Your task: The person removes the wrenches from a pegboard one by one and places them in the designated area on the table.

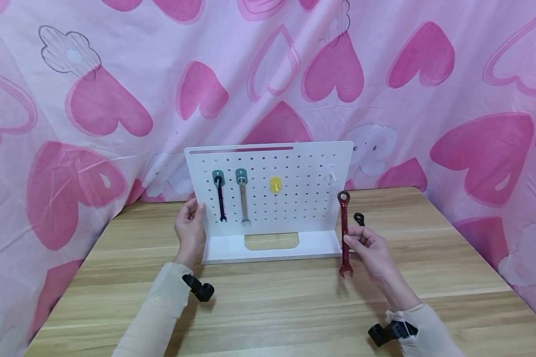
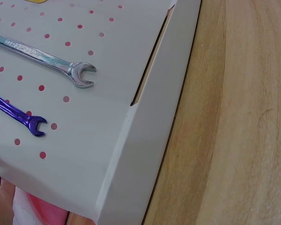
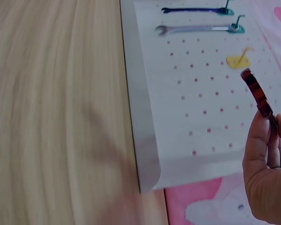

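Observation:
My right hand [image 1: 369, 248] pinches a red combination wrench [image 1: 344, 223] upright beside the right edge of a white pegboard stand [image 1: 268, 208], ring end up and open jaw down. In the right wrist view, the red wrench [image 3: 256, 89] sticks up from the fingertips. My left hand [image 1: 190, 228] grips the board's left edge, thumb at the front; the other fingers are partly hidden. A dark purple-blue wrench [image 1: 221, 201] and a silver wrench [image 1: 243, 203] hang on green hooks. A yellow hook [image 1: 275, 185] and a white hook [image 1: 332, 174] hold nothing.
A black ring-ended wrench [image 1: 359, 218] lies on the wooden table [image 1: 268, 307] behind my right hand, partly hidden by it. A pink curtain with hearts [image 1: 250, 74] hangs behind the table. The stand's base has a cut-out slot.

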Action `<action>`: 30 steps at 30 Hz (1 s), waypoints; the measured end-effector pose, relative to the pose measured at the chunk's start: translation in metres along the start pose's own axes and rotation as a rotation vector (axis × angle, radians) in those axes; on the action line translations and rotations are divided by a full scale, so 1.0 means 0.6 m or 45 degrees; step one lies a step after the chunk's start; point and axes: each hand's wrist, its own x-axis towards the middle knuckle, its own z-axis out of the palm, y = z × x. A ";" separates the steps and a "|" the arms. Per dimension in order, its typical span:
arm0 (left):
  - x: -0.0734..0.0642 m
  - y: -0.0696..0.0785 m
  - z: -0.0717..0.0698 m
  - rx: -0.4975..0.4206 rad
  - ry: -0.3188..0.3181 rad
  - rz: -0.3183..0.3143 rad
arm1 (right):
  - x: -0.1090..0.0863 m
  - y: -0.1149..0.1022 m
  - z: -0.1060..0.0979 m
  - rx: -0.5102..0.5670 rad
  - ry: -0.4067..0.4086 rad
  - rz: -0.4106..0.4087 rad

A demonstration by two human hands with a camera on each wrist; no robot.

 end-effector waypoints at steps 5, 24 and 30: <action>0.000 -0.001 -0.001 0.002 0.004 0.002 | 0.004 0.004 -0.025 0.008 0.048 -0.015; 0.005 -0.009 0.001 0.002 0.028 0.037 | 0.030 0.040 -0.138 -0.008 0.108 0.112; 0.005 -0.009 0.001 0.010 0.027 0.028 | 0.045 0.040 -0.178 -0.233 0.112 0.184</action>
